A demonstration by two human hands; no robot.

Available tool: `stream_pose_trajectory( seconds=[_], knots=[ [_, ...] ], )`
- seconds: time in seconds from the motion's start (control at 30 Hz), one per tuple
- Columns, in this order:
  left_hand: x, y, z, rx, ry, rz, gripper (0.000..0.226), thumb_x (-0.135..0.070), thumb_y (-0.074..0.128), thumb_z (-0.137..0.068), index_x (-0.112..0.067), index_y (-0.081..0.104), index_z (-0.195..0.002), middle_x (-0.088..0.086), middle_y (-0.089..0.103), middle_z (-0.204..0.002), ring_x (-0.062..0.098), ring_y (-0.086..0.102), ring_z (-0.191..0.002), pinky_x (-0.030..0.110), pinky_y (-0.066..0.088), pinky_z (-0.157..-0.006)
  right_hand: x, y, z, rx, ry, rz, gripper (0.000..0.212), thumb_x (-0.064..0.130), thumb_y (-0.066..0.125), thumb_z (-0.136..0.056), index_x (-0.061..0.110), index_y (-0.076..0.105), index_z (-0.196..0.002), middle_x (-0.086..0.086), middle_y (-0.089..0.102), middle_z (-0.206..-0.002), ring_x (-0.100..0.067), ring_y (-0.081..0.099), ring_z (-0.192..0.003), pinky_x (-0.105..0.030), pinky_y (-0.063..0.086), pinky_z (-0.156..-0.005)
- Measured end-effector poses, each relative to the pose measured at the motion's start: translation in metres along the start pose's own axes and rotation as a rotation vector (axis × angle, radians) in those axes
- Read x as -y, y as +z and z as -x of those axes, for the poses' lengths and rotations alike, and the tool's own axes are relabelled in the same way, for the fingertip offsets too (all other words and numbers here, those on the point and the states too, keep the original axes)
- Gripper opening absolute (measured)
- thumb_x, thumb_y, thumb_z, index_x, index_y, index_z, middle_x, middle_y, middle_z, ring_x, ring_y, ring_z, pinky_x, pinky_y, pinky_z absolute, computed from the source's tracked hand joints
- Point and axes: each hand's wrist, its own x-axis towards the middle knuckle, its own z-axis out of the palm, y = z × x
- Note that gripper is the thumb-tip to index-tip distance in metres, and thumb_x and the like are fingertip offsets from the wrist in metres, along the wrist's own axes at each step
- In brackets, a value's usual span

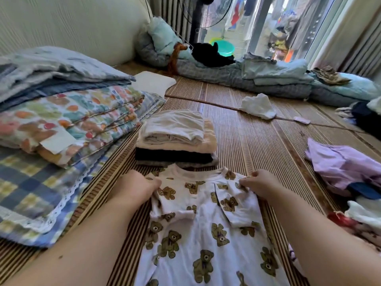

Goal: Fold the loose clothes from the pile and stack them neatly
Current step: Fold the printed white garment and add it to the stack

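Head view, one item in work.

Bear-print shirt (198, 228): lay flat, front up, on the woven mat (257, 145), its collar pointing away from the person and just at the near edge of the folded stack (175, 139). Both short sleeves were turned inward over the chest, probably to square the body into a narrow strip.

Left hand (136, 187): fingers curled, pinching the cloth at the left shoulder.

Right hand (258, 185): likewise closed on the cloth, at the right shoulder by the sleeve fold. A grip at both shoulders suited either tightening the side folds or carrying the top edge over; which was meant could not be told.

Folded stack: several pieces, pale on top, dark beneath, edges roughly aligned. It sat near, so a finished piece would need little travel.

Loose pile (348, 170): lilac and other garments, crumpled, at the person's right, well apart from the stack.

Folded quilts (68, 120): at left, beside the stack.

White cloth (257, 106): crumpled, farther off on the mat.

Task judged partly done.
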Motion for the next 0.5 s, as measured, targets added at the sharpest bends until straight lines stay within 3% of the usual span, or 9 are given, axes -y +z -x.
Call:
stream_pose_trajectory(
  seconds=[0.1,0.17,0.23,0.3,0.37,0.43,0.5],
  knots=[
    [-0.002,0.007,-0.006,0.044,0.062,0.014,0.041,-0.055,0.067,-0.077,-0.015,0.066,-0.081,0.003,0.065,-0.082,0.023,0.061,-0.077,0.03,0.043,-0.061,0.001,0.01,-0.014,0.044,0.004,-0.009,0.051,0.031,0.08,-0.076,0.004,0.064,-0.116,-0.008,0.068,-0.101,-0.02,0.064,-0.088,-0.029,0.051,-0.073],
    [-0.006,0.01,-0.008,0.052,0.105,0.02,0.032,-0.049,0.064,-0.082,-0.017,0.065,-0.086,0.001,0.065,-0.085,0.021,0.06,-0.079,0.031,0.043,-0.064,0.005,0.011,-0.017,0.081,0.016,0.032,0.03,0.031,0.081,-0.074,0.008,0.071,-0.092,-0.005,0.07,-0.082,-0.016,0.065,-0.071,-0.027,0.052,-0.059],
    [-0.008,0.012,-0.012,0.042,0.119,0.18,0.018,-0.037,0.063,-0.084,-0.02,0.064,-0.089,0.002,0.065,-0.088,0.021,0.059,-0.08,0.033,0.047,-0.07,0.009,0.008,-0.018,0.118,0.026,0.049,0.022,0.028,0.08,-0.075,0.01,0.068,-0.081,-0.005,0.068,-0.075,-0.014,0.062,-0.062,-0.023,0.046,-0.049],
    [-0.01,0.01,-0.015,0.065,0.081,0.446,0.013,-0.026,0.062,-0.083,-0.017,0.064,-0.092,0.007,0.067,-0.091,0.026,0.062,-0.084,0.039,0.052,-0.079,0.011,0.001,-0.02,0.125,-0.006,-0.014,0.017,0.02,0.077,-0.076,0.008,0.066,-0.081,-0.009,0.068,-0.082,-0.017,0.064,-0.067,-0.025,0.05,-0.053],
    [-0.009,0.006,-0.018,0.131,0.043,0.679,0.018,-0.017,0.062,-0.08,-0.013,0.064,-0.097,0.014,0.069,-0.091,0.033,0.066,-0.084,0.048,0.055,-0.082,0.011,-0.01,-0.018,0.162,-0.046,-0.168,0.017,0.01,0.074,-0.077,0.006,0.064,-0.09,-0.014,0.068,-0.091,-0.026,0.067,-0.08,-0.035,0.058,-0.069],
    [-0.009,0.003,-0.018,0.17,0.073,0.758,0.024,-0.008,0.063,-0.077,-0.011,0.063,-0.101,0.016,0.069,-0.088,0.035,0.068,-0.081,0.05,0.058,-0.076,0.013,-0.023,-0.011,0.244,-0.064,-0.288,0.021,0.007,0.072,-0.079,0.009,0.064,-0.097,-0.014,0.069,-0.096,-0.029,0.069,-0.087,-0.041,0.06,-0.074],
    [-0.012,-0.003,-0.018,0.138,0.15,0.767,0.023,-0.004,0.065,-0.074,-0.016,0.064,-0.094,0.014,0.07,-0.089,0.034,0.068,-0.083,0.051,0.058,-0.077,0.017,-0.035,-0.005,0.26,-0.122,-0.288,0.017,0.011,0.07,-0.082,0.015,0.066,-0.098,-0.011,0.07,-0.097,-0.026,0.07,-0.087,-0.038,0.06,-0.072]
  ],
)
